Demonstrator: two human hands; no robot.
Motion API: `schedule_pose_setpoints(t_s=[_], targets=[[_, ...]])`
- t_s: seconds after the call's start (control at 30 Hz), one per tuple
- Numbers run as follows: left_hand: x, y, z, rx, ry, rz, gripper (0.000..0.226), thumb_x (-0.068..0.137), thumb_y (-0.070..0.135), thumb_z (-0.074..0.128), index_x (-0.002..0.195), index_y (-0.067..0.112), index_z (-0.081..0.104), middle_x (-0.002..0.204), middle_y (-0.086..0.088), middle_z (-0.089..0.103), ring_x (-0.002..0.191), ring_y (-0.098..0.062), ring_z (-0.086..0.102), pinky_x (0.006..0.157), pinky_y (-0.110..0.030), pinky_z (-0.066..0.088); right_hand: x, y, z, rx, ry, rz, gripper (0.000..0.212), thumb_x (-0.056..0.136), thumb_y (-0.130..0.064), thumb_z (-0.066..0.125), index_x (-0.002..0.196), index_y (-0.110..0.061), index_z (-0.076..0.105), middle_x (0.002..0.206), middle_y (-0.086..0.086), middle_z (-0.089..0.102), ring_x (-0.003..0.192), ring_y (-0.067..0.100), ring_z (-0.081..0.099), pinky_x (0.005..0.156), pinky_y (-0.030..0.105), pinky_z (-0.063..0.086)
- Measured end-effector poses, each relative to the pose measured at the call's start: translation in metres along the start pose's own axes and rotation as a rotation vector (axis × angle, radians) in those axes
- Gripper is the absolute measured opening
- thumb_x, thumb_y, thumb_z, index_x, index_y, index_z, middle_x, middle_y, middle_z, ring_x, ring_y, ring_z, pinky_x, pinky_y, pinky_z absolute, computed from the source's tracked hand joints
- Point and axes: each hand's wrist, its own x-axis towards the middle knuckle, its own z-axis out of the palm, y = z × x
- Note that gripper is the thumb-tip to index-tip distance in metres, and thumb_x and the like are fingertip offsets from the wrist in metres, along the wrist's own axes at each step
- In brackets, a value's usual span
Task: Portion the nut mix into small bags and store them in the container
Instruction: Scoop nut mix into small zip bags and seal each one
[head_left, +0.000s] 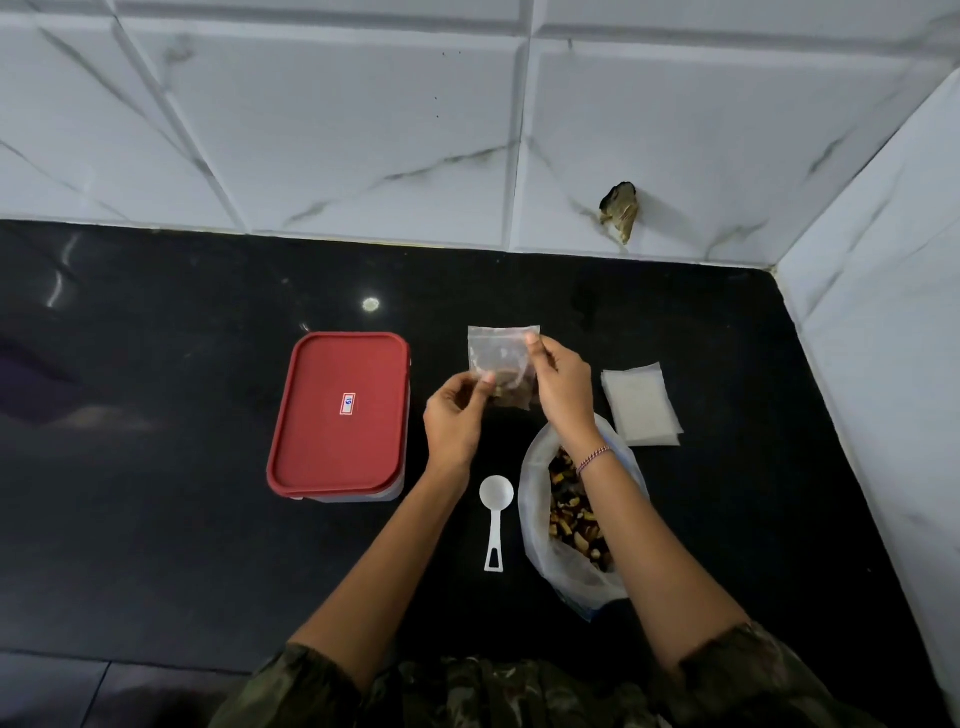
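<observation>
**Two hands pinch one small bag beside the red-lidded container**

Both hands are raised over the black counter (156, 519) with a small clear bag (501, 358) stretched between them. The left hand (452, 421) pinches the bag's lower left corner between thumb and curled fingers. The right hand (561, 389) pinches the upper right edge, up by the closing strip, thumb in front. A beaded bracelet (595, 460) sits on the right wrist. The bag hangs upright with a small heap of brown nut mix in its bottom part; whether its top is sealed cannot be told.

This small bag is held just right of the container (337, 410), level with its far right corner and apart from it. The container stands on the counter with its red lid on and a small label in the middle of the lid.

Right of the container's near corner lies a white scoop (496, 514), bowl toward the wall, handle toward the person. Farther right of the container, just past the scoop, the large plastic bag of nut mix (571, 509) lies open under the right forearm. Farthest right of the container, a stack of empty small bags (641, 405) lies flat near the side wall.
</observation>
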Motion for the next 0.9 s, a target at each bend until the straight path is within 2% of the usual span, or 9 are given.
schedule_pose_setpoints(t_s=[0.13, 0.23, 0.3, 0.43, 0.57, 0.7, 0.77, 0.83, 0.9], targets=[[0.009, -0.005, 0.002, 0.059, 0.062, -0.048, 0.017, 0.087, 0.022, 0.068, 0.098, 0.01, 0.069, 0.093, -0.003, 0.073, 0.087, -0.011, 0.071, 0.083, -0.032, 0.058, 0.01, 0.009, 0.006, 0.054, -0.056, 0.115, 0.035, 0.098, -0.037, 0.043, 0.108, -0.011, 0.064, 0.097, 0.001, 0.064, 0.094, 0.014, 0.061, 0.08, 0.029, 0.054], [0.019, -0.007, 0.009, 0.056, 0.172, -0.093, 0.014, 0.088, 0.02, 0.068, 0.098, 0.01, 0.069, 0.091, -0.004, 0.073, 0.085, -0.012, 0.071, 0.079, -0.027, 0.058, 0.015, 0.011, 0.01, 0.158, -0.192, 0.27, 0.03, 0.091, -0.037, 0.057, 0.111, -0.015, 0.063, 0.103, -0.001, 0.064, 0.097, 0.013, 0.062, 0.086, 0.034, 0.055], [0.026, -0.013, 0.013, 0.097, 0.236, -0.128, 0.012, 0.088, 0.02, 0.068, 0.097, 0.011, 0.069, 0.091, -0.004, 0.072, 0.086, -0.014, 0.07, 0.08, -0.028, 0.058, 0.015, 0.014, 0.016, 0.084, -0.257, 0.26, 0.027, 0.083, -0.03, 0.069, 0.104, -0.014, 0.065, 0.098, -0.001, 0.068, 0.092, 0.01, 0.065, 0.083, 0.029, 0.055], [0.037, -0.021, 0.017, 0.138, 0.293, -0.183, 0.003, 0.09, 0.021, 0.065, 0.092, 0.02, 0.067, 0.094, -0.001, 0.071, 0.091, -0.013, 0.068, 0.087, -0.032, 0.056, 0.016, 0.014, 0.024, 0.129, -0.184, 0.27, 0.019, 0.078, -0.015, 0.075, 0.095, -0.009, 0.069, 0.082, -0.003, 0.07, 0.075, 0.003, 0.067, 0.065, 0.014, 0.053], [0.046, -0.017, 0.018, 0.205, 0.343, -0.162, 0.021, 0.094, 0.013, 0.058, 0.114, 0.011, 0.065, 0.109, -0.004, 0.068, 0.098, -0.012, 0.064, 0.086, -0.023, 0.05, 0.027, 0.014, 0.038, 0.082, -0.154, 0.298, 0.021, 0.076, -0.017, 0.077, 0.094, -0.009, 0.069, 0.085, -0.001, 0.07, 0.081, 0.006, 0.066, 0.073, 0.021, 0.055], [0.05, -0.018, 0.017, 0.307, 0.323, -0.153, 0.046, 0.095, -0.001, 0.049, 0.14, 0.009, 0.045, 0.134, -0.007, 0.055, 0.124, -0.018, 0.053, 0.103, -0.027, 0.043, 0.036, 0.02, 0.054, 0.02, -0.163, 0.291, 0.021, 0.079, -0.014, 0.074, 0.099, -0.009, 0.07, 0.094, 0.003, 0.072, 0.089, 0.011, 0.067, 0.084, 0.028, 0.055], [0.048, -0.02, 0.016, 0.395, 0.28, -0.136, 0.055, 0.095, -0.006, 0.044, 0.147, 0.01, 0.034, 0.143, -0.01, 0.046, 0.132, -0.02, 0.045, 0.107, -0.027, 0.036, 0.037, 0.021, 0.058, -0.013, -0.164, 0.265, 0.021, 0.08, -0.015, 0.073, 0.099, -0.008, 0.069, 0.096, 0.004, 0.071, 0.089, 0.01, 0.066, 0.079, 0.022, 0.053], [0.045, -0.024, 0.016, 0.486, 0.235, -0.091, 0.059, 0.096, -0.006, 0.041, 0.15, 0.01, 0.025, 0.149, -0.01, 0.037, 0.137, -0.02, 0.037, 0.11, -0.025, 0.03, 0.036, 0.024, 0.061, -0.043, -0.161, 0.236, 0.019, 0.081, -0.017, 0.073, 0.097, -0.007, 0.069, 0.094, 0.004, 0.07, 0.083, 0.007, 0.063, 0.067, 0.012, 0.047], [0.041, -0.028, 0.016, 0.615, 0.196, -0.035, 0.06, 0.097, -0.004, 0.038, 0.152, 0.008, 0.017, 0.158, -0.01, 0.021, 0.146, -0.02, 0.019, 0.117, -0.029, 0.016, 0.035, 0.027, 0.065, -0.089, -0.165, 0.208, 0.02, 0.081, -0.019, 0.073, 0.096, -0.007, 0.068, 0.095, 0.006, 0.069, 0.08, 0.006, 0.061, 0.061, 0.01, 0.044]])
